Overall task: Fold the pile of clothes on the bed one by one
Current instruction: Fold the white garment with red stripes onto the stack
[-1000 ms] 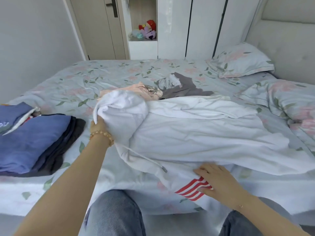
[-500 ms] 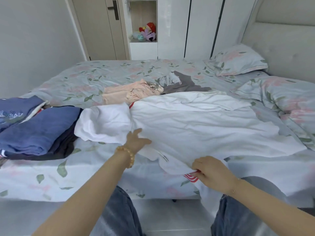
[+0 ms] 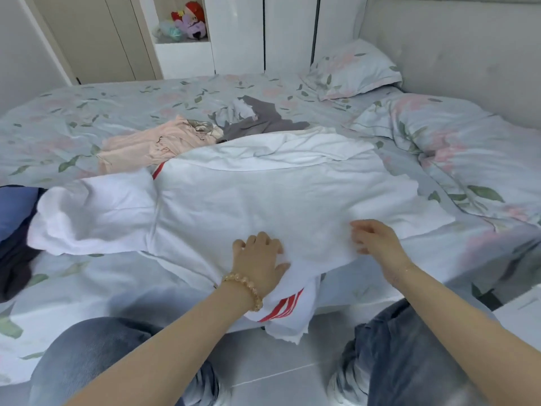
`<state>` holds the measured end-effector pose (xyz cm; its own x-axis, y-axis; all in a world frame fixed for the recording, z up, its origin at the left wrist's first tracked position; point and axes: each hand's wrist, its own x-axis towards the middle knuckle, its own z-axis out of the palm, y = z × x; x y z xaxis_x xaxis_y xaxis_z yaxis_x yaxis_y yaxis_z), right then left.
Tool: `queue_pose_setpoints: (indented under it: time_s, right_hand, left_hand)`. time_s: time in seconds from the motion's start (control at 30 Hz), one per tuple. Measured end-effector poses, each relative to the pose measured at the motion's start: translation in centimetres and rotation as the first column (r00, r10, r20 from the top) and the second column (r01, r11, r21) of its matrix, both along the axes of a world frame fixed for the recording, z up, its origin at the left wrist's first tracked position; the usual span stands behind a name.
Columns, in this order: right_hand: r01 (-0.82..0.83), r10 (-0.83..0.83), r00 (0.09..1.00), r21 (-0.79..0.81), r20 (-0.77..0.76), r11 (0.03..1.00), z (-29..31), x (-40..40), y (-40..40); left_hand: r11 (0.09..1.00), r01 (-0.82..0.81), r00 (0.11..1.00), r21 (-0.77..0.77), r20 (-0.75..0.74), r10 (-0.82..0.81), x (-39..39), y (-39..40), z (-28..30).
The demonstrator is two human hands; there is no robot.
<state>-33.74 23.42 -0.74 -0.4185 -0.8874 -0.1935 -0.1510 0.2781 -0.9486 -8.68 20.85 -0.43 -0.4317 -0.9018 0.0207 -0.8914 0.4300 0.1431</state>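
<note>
Home bedroom (bed [image 3: 117, 112], wardrobe [image 3: 289, 33])

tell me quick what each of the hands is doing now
Left hand: open, lying flat on the white garment.
Right hand: open, fingers loosely curled, holding nothing.

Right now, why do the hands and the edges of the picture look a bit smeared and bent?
Head view: the right hand is softened by motion blur, its fingers smeared; the left hand on the white garment is sharper. The wide-angle lens bows the wardrobe doors and stretches the knees at the bottom. Light is soft and even daylight, with the garment nearly washed out and only faint shadows in its folds.
</note>
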Motion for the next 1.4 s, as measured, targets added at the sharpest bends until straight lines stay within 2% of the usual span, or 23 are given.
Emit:
queue_pose_setpoints:
  time_s: [0.07, 0.1, 0.17, 0.23, 0.3, 0.37, 0.43, 0.5, 0.57, 0.67, 0.77, 0.87, 0.93, 1.0, 1.1, 1.2, 1.27, 1.4]
  right_hand:
    - [0.233, -0.238, 0.966, 0.061, 0.101, 0.971, -1.0, -2.7, -0.5]
    - [0.360, -0.370, 0.921, 0.098, 0.120, 0.928, -1.4, -3.8, -0.7]
    - [0.583, -0.604, 0.781, 0.161, 0.159, 0.796, -1.5, -5.7, -1.1]
    - [0.680, -0.687, 0.655, 0.150, 0.316, 0.718, -1.4, -7.6, -1.4]
    - [0.676, -0.641, 0.615, 0.112, 0.459, 0.728, -1.3, -9.4, -1.6]
    - [0.606, -0.565, 0.652, 0.101, 0.505, 0.789, -1.2, -11.1, -1.9]
    - [0.489, -0.474, 0.722, 0.113, 0.504, 0.865, -1.0, -12.6, -2.4]
    - [0.415, -0.415, 0.754, 0.120, 0.510, 0.902, -0.7, -14.0, -2.5]
    - [0.475, -0.447, 0.733, 0.085, 0.513, 0.876, -0.4, -15.4, -2.3]
    - [0.632, -0.563, 0.661, 0.035, 0.496, 0.774, 0.0, -16.5, -1.1]
    - [0.631, -0.633, 0.621, 0.183, 0.463, 0.754, -1.3, -17.1, 0.2]
    - [0.482, -0.581, 0.724, 0.331, 0.372, 0.811, -1.8, -16.7, 1.1]
    - [0.471, -0.563, 0.766, 0.324, 0.310, 0.820, -1.4, -16.3, 0.9]
    - [0.495, -0.579, 0.761, 0.314, 0.293, 0.810, -0.9, -15.7, 0.7]
    - [0.447, -0.535, 0.762, 0.301, 0.364, 0.842, -1.0, -15.2, 0.8]
    - [0.379, -0.461, 0.787, 0.269, 0.409, 0.885, -1.3, -15.1, 1.1]
    - [0.442, -0.499, 0.755, 0.231, 0.426, 0.867, -1.6, -15.5, 1.0]
    - [0.612, -0.562, 0.601, 0.125, 0.569, 0.781, -1.5, -15.6, 0.5]
  left_hand:
    - [0.990, 0.131, 0.983, 0.052, -0.139, -0.123, -3.1, -0.7, -0.1]
    - [0.980, 0.184, 0.970, 0.078, -0.176, -0.169, -4.8, -0.9, -0.2]
    - [0.964, 0.263, 0.960, 0.044, -0.113, -0.257, -8.2, -1.2, -0.7]
    - [0.953, 0.304, 0.951, -0.003, 0.065, -0.303, -10.9, -1.1, -1.5]
    - [0.949, 0.313, 0.925, -0.035, 0.236, -0.296, -12.6, -1.1, -2.1]
    - [0.948, 0.310, 0.916, -0.068, 0.287, -0.279, -13.1, -1.4, -2.4]
    - [0.950, 0.308, 0.928, -0.039, 0.230, -0.292, -12.8, -1.8, -2.2]
    - [0.947, 0.320, 0.936, 0.040, 0.145, -0.322, -12.3, -2.0, -1.7]
    - [0.940, 0.330, 0.940, 0.091, 0.054, -0.336, -12.0, -1.8, -0.9]
    - [0.915, 0.401, 0.916, 0.052, -0.027, -0.400, -11.5, -1.6, 0.0]
    - [0.880, 0.463, 0.881, 0.109, -0.170, -0.442, -10.8, -1.3, -0.1]
    - [0.878, 0.459, 0.879, 0.137, -0.212, -0.427, -10.4, -0.9, -1.5]
    - [0.881, 0.473, 0.874, -0.002, -0.127, -0.469, -10.4, -0.4, -2.5]
    - [0.872, 0.479, 0.876, -0.104, -0.008, -0.482, -10.8, 0.2, -3.3]
    - [0.918, 0.391, 0.901, -0.065, 0.232, -0.367, -11.6, 0.5, -4.0]
    - [0.945, 0.317, 0.904, -0.083, 0.327, -0.275, -12.2, 0.0, -4.2]
    - [0.949, 0.307, 0.919, -0.075, 0.285, -0.274, -12.0, -0.3, -3.9]
    - [0.920, 0.364, 0.929, -0.145, -0.008, -0.369, -9.6, -0.4, -2.7]
